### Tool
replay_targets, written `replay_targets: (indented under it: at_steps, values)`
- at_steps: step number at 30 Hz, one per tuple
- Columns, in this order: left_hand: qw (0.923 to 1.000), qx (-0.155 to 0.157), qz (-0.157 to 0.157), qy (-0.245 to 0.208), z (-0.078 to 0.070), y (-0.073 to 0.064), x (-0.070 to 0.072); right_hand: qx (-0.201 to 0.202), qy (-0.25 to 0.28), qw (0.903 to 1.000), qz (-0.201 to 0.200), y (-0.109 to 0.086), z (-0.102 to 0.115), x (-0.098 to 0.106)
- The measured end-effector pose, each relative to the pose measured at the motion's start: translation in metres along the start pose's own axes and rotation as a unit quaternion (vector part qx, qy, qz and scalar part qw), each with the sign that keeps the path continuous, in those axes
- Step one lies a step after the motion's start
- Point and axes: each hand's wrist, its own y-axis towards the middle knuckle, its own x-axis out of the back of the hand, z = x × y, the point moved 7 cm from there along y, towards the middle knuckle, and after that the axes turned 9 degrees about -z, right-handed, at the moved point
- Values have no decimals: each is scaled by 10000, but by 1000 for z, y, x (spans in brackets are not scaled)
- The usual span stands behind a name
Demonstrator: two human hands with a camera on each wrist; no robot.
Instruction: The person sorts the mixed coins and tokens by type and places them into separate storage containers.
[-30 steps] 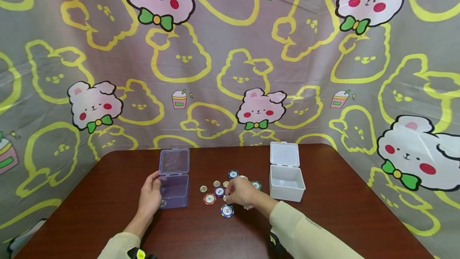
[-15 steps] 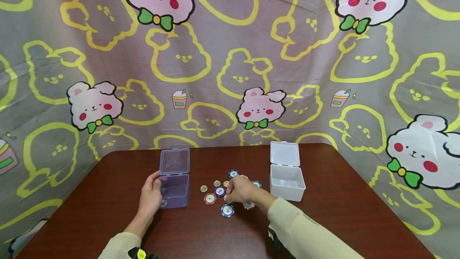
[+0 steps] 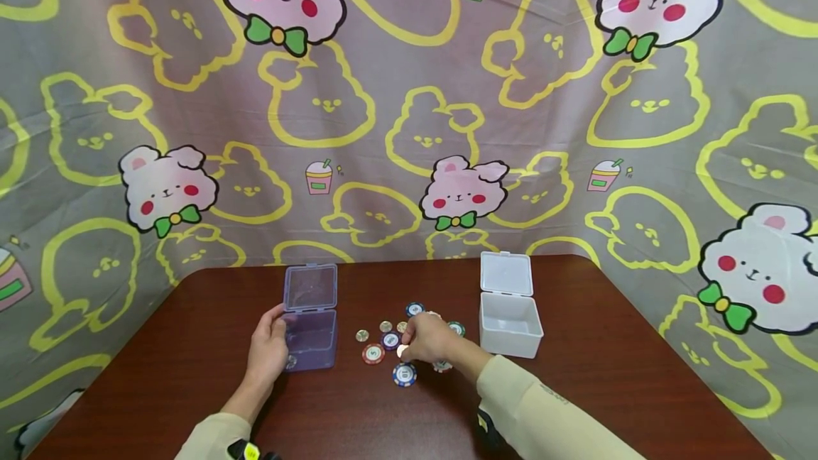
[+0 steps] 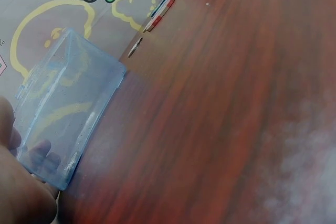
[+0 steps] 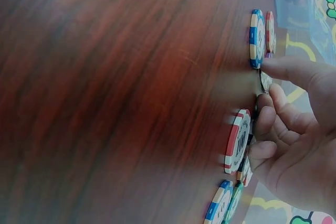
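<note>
My left hand (image 3: 268, 343) grips the left side of a clear bluish plastic box (image 3: 313, 358) with its lid tipped back. A small coin (image 3: 290, 361) shows through the box's near left corner. In the left wrist view, fingers show through the box's wall. My right hand (image 3: 429, 338) reaches down into a spread of poker chips and coins, and its thumb and forefinger pinch a shiny coin (image 5: 266, 81) at the tabletop. A blue poker chip (image 3: 404, 375) lies just in front of that hand. Other chips, such as a red-and-white one (image 5: 238, 141), lie under or beside its curled fingers.
Left of the right hand lie a red chip (image 3: 373, 354), a purple chip (image 3: 391, 340) and several gold coins (image 3: 362, 336). Behind it are a blue chip (image 3: 415, 309) and a green chip (image 3: 456, 329). A white lidded box (image 3: 510, 343) stands open at the right. A patterned cloth (image 3: 377, 119) hangs behind the table.
The coin at the right fingertips now shows a brighter, paler face than before. The right hand has barely shifted, and the left hand and the box stay put.
</note>
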Motion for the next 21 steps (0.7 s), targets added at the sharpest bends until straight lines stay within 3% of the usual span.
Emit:
replay_targets:
  at_steps: [6,21]
  values:
    - [10000,-50,-26,-31,-1,-1,0,123,49,9997,-203,-1,0,2]
    - [9999,-50,-40,-103,-1,-1,0,85,632,9976,-253,-2,-4,-1]
